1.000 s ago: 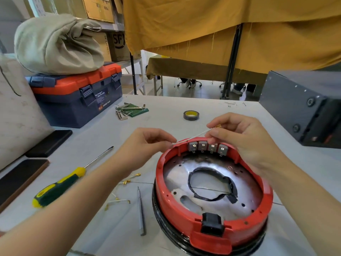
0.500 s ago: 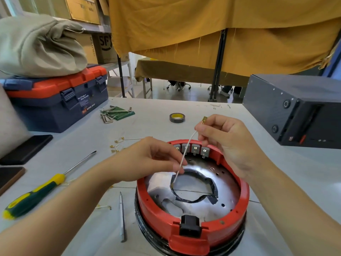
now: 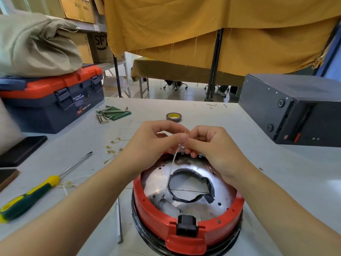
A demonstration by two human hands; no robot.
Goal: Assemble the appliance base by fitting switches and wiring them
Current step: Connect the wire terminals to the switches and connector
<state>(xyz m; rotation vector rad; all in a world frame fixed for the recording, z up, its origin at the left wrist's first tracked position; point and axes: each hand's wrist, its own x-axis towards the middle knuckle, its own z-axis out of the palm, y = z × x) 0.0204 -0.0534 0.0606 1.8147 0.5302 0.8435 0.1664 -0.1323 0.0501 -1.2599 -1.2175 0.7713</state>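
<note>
Mustard cloth drapes behind our pale grey worktable (image 3: 184,108). Near us sits the round appliance base (image 3: 186,218), a glossy red plastic ring around a shiny perforated metal plate. Over its far rim, where the switches (image 3: 182,150) are mostly hidden, our left hand (image 3: 155,143) and right hand (image 3: 212,145) both pinch a thin white wire (image 3: 172,167) whose free end hangs onto the plate. Far left stands a navy toolbox (image 3: 53,100); a yellow-green screwdriver (image 3: 36,193) lies left.

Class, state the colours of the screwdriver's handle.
The screwdriver's handle is yellow and dark green, seen best in the head view.
</note>
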